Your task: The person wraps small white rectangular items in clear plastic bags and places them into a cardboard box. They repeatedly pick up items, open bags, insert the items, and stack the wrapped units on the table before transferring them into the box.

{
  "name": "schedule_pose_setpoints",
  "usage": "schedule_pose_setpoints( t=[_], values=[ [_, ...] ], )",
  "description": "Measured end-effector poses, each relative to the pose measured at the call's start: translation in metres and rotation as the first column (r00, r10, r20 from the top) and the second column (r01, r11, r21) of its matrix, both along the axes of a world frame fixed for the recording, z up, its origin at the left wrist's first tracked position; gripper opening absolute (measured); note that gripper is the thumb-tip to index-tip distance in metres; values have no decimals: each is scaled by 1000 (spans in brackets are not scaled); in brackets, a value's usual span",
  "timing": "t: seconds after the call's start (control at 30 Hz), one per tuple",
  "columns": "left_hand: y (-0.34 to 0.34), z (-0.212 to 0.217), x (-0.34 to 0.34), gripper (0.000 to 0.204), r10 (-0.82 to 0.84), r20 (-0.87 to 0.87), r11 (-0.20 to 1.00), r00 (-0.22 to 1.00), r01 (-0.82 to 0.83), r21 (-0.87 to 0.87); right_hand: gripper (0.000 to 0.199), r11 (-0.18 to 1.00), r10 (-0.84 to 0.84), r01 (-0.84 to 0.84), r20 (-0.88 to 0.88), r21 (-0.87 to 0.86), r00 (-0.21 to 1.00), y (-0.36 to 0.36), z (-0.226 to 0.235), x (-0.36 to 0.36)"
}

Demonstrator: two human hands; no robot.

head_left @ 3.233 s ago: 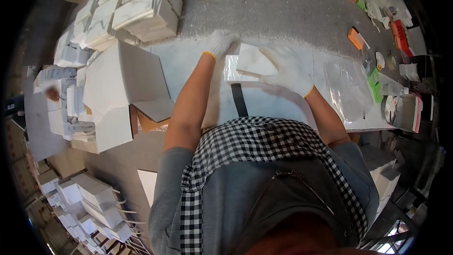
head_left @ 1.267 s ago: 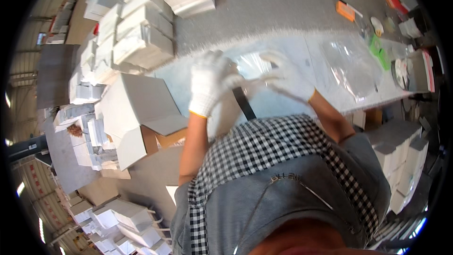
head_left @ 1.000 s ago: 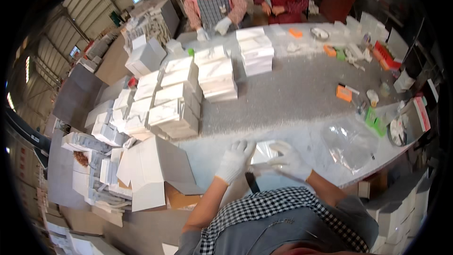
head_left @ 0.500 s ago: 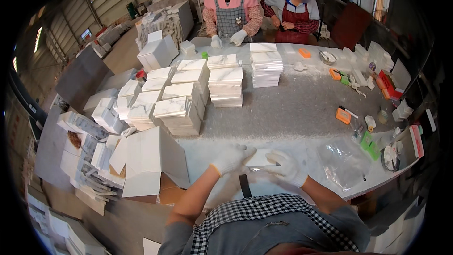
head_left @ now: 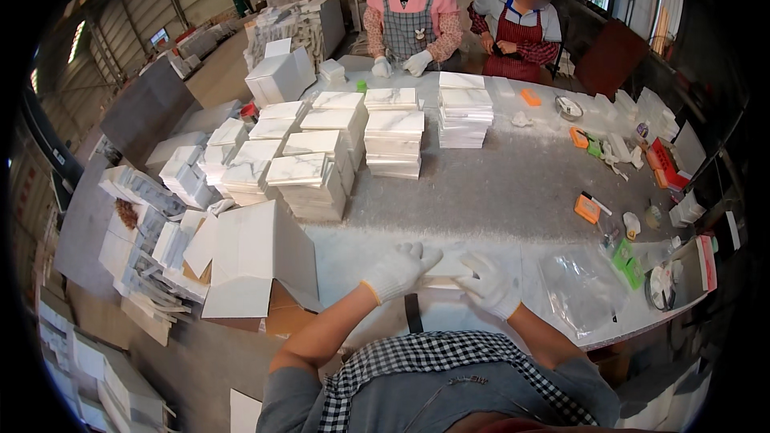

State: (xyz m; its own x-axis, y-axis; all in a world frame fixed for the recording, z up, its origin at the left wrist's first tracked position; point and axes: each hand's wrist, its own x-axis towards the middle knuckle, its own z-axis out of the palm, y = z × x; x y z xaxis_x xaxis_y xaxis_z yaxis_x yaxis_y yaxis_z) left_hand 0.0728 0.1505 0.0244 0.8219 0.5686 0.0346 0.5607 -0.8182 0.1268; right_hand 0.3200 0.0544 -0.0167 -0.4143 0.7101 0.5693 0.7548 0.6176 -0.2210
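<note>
Both my hands wear white knitted gloves and are over the pale near strip of the worktable [head_left: 353, 244]. Between them lies a small white tile [head_left: 443, 274], its ends partly hidden by the gloves. My left hand [head_left: 401, 272] is at the tile's left end, fingers stretched out and apart. At the right end, my right hand [head_left: 488, 285] has its thumb and fingers around the tile's edge. A dark strip [head_left: 413, 313] lies just below, toward my checked apron. Left of my hands stands an open white carton [head_left: 257, 269], flaps spread.
Stacks of white marble-veined tiles [head_left: 309, 184] stand beyond the carton. A clear plastic bag [head_left: 581, 289] lies right, near a green box [head_left: 627, 263] and an orange box [head_left: 587, 208]. Two people stand across the table, one wearing white gloves [head_left: 417, 62].
My left hand's fingers have spread and lifted slightly. My right hand has shifted a little on the tile. The whole view has turned slightly.
</note>
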Motion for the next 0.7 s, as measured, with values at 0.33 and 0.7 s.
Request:
schedule_pose_setpoints(
  t=[0.33, 0.7],
  values=[
    [-5, 4, -7, 63, -73, 70, 997, 995, 69, 47, 28, 967, -208, 189, -97, -171, 973, -27, -2, -5],
    [-10, -14, -11, 77, -74, 57, 990, 996, 66, 122, 24, 864, -468, 243, -521, -441, 714, -35, -19, -10]
  ],
)
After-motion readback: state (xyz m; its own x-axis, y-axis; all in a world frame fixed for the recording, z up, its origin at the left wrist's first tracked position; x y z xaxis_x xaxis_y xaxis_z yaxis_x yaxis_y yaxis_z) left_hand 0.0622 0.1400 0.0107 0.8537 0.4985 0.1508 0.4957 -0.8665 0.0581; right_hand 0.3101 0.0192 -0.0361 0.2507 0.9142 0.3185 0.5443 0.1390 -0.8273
